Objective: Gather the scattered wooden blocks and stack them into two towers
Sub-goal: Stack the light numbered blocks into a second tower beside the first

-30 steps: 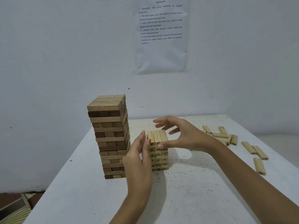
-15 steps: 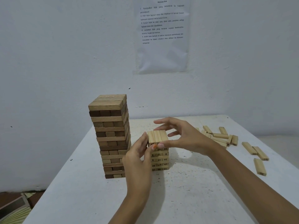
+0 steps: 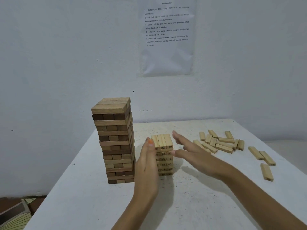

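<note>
Right now the short pale tower (image 3: 163, 154) stands mid-table w/ left hand (image 3: 147, 165) flat against its side, right hand (image 3: 191, 151) beside it, fingers apart, nothing gripped; a careless nudge could topple it or the tall tower (image 3: 115, 140) just beside it.

The short tower of pale numbered wooden blocks (image 3: 163, 153) shows 22, 49, 46, 30 and 50 on its block ends. The white printed sheet (image 3: 166, 35) on the wall lists steps 1–5 in small Malay text.
</note>
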